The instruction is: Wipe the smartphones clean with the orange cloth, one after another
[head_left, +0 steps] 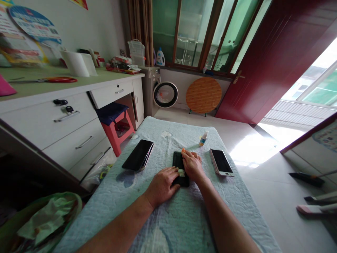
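A black phone (178, 161) lies flat on the pale blue quilted cloth (168, 218) in front of me. My left hand (162, 184) rests on its near end, fingers curled down onto it. My right hand (192, 165) lies over its right side, fingers together and stretched along it, with a small pale object (181, 172) showing between the two hands. A larger black phone or tablet (138, 154) lies to the left, on top of another device. A white-framed phone (221, 162) lies to the right. A small dropper bottle (203, 138) stands beyond.
A white desk with drawers (65, 119) runs along the left, a red stool (117, 131) tucked under it. A washing machine (160, 92) and a round wooden board (203, 95) stand at the far wall. A green bag (44, 221) sits at the near left. A dark red door (273, 59) stands open.
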Demonstrator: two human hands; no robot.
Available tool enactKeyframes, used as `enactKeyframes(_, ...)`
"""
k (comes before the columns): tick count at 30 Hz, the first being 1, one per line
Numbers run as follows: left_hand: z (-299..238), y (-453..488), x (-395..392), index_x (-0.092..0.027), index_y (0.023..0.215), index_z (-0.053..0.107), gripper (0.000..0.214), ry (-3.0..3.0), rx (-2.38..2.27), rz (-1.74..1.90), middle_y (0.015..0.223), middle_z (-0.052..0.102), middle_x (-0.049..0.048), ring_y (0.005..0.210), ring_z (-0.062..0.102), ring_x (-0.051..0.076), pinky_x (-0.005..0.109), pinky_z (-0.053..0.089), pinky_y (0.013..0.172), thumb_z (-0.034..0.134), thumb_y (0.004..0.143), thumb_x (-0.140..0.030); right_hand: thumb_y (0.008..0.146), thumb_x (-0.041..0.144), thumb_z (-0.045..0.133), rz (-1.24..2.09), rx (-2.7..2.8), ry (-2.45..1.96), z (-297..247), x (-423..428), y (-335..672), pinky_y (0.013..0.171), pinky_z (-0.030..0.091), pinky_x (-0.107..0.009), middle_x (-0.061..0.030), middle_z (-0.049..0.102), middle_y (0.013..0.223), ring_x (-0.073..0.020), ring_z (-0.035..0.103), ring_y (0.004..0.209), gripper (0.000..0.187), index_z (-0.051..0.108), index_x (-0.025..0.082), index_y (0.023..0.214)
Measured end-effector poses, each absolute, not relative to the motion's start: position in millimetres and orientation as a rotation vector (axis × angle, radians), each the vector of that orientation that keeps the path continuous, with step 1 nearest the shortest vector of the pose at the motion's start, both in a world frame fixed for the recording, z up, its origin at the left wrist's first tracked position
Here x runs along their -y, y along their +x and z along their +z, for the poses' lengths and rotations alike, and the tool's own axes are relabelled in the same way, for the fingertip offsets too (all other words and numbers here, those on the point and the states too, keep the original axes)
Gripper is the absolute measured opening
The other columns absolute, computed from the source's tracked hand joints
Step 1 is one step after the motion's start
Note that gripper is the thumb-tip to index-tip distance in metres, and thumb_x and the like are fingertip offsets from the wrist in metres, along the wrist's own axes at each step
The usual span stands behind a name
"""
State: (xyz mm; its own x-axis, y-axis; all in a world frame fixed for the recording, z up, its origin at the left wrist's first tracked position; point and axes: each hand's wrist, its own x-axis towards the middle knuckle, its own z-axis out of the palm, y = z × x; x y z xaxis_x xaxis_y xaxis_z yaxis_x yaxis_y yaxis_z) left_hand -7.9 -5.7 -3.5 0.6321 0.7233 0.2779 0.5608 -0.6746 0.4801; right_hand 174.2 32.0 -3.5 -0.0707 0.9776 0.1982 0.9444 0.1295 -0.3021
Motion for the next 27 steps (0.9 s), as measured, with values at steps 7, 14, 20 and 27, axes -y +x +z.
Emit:
enactKeyframes(7,-2.4,-7.6,5.7,-0.016,0.117,0.06,0.041,2.506,-1.032,0.645,0.128,0.059,0.0116,0.122,0.052,0.026,0.042,0.039,0.106,0.066,0.078,-0.023,0.09,0.023,0.042,0.113,2.026,-1.917,-4.0,-33.0,172.8,0.09,0.031,-0.036,-0.0034,0.055,0.132,-0.0255,0.044,0.111,0.039,0.055,0.025,0.126)
enactKeyframes(14,-0.4,-7.4,6.1,-0.017,0.118,0.06,0.042,2.482,-1.016,0.652,0.127,0.06,0.0107,0.12,0.053,0.026,0.041,0.039,0.107,0.066,0.077,-0.023,0.09,0.027,0.042,0.211,2.135,-1.787,-2.4,-32.5,166.3,0.104,0.022,-0.038,0.0002,0.049,0.139,-0.0246,0.036,0.124,0.039,0.057,0.025,0.126)
enactKeyframes(20,1.1,-7.0,6.2,-0.022,0.123,0.056,0.046,2.464,-0.96,0.684,0.128,0.059,0.0067,0.119,0.053,0.024,0.039,0.039,0.106,0.065,0.077,-0.021,0.091,0.03,0.041,0.241,2.236,-1.748,-3.6,-35.2,158.8,0.11,0.013,-0.038,0.0008,0.044,0.144,-0.0225,0.028,0.133,0.044,0.051,0.025,0.134)
enactKeyframes(27,-4.4,-7.6,5.0,-0.017,0.12,0.058,0.043,2.502,-1.028,0.644,0.129,0.059,0.0109,0.121,0.053,0.026,0.042,0.039,0.107,0.065,0.078,-0.024,0.092,0.028,0.039,0.204,2.142,-1.852,-1.1,-34.7,166.2,0.104,0.02,-0.04,0.0012,0.047,0.142,-0.0254,0.034,0.127,0.044,0.05,0.026,0.134)
